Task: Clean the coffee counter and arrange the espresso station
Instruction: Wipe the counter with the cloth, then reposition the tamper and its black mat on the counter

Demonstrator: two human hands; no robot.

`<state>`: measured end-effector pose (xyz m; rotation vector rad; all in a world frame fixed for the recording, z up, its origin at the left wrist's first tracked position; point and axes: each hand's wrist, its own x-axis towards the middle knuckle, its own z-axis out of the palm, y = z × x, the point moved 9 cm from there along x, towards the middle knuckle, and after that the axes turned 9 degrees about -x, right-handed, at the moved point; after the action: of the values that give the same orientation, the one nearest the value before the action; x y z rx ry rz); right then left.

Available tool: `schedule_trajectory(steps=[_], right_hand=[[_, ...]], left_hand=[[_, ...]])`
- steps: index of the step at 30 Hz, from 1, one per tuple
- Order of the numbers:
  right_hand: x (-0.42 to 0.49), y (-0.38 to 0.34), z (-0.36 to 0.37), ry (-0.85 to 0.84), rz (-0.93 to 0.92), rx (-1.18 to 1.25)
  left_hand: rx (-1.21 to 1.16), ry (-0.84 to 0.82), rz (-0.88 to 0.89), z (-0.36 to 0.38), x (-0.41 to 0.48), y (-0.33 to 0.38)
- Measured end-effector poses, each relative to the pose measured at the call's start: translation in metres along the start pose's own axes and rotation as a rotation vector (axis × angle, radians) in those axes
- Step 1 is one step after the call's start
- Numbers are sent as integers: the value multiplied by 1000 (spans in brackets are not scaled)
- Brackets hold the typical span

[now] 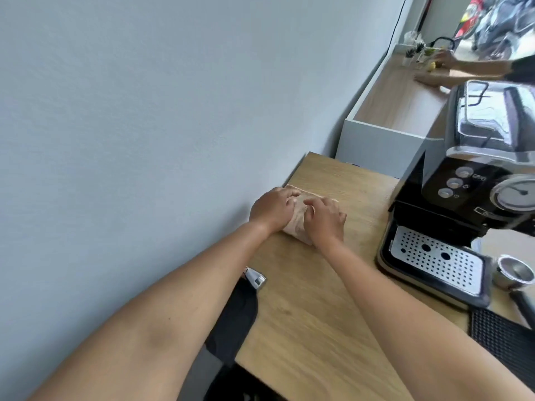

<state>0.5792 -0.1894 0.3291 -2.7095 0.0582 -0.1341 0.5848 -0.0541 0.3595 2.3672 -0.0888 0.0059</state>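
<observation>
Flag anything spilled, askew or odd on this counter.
No spill shows. The portafilter lies loose beside the espresso machine rather than locked in. Both hands, left hand and right hand, press a cloth.

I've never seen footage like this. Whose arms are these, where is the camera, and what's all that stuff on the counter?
There is no robot here: the arms belong to a person wearing a wide-angle camera on the head, so this single picture looks forward and down over their own hands. The left hand and right hand both press on a pale cloth bunched up on the wooden counter, close to the wall. To the right stands a black espresso machine with a perforated metal drip tray. Beside the tray lies a portafilter, and a black mat sits at the near edge. Farther back, another person's hands work at a second counter. The picture is a bit blurred, so finer details are hard to make out.
</observation>
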Motion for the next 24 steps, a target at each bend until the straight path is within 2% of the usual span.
schedule_trajectory(steps=[6,14,20,24], right_hand=[[-63,-30,20,-124,45,238],[-148,-65,39,-201,41,246],[-179,-76,52,-309,15,112],[-182,-80,55,-306,-38,32]], left_hand=[[-89,131,-60,-56,-93,-21],[-156,189,-171,-69,-226,-71],[-236,273,-454,-59,-302,-121],[-491,334,-719,-35,-336,-161]])
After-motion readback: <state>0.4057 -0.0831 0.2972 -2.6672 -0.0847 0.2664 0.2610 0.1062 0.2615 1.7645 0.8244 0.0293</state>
